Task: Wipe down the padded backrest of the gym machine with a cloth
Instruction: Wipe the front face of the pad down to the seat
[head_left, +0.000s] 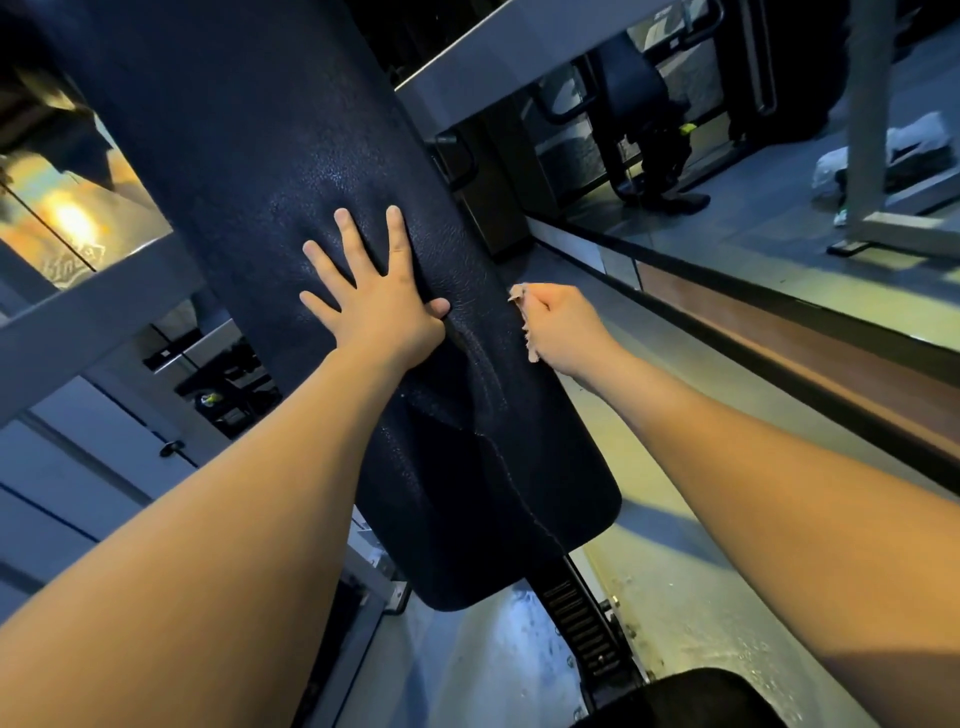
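Backrest (291, 130): dark padded slab, tilted, centre frame.
Left hand (375, 301): fingers spread, flat on pad.
Right hand (563, 327): curled round pinkish cloth (522, 306) at pad's rt edge.

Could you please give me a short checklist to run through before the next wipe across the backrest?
1. Cloth in hand: the right hand grips the cloth in a fist. Ok.
2. Cloth on the pad: it sits at the right edge of the backrest, but whether it touches is unclear. Cannot tell.
3. Pad steadied: the left hand lies flat on the backrest, fingers spread. Ok.
4. Path across the pad free: the left hand lies mid-pad, likely in the way of a stroke. Not ok.
5. Enough cloth exposed: only small bits show outside the fist. Not ok.
6. Dirt left on the pad: the light is too dim. Cannot tell.
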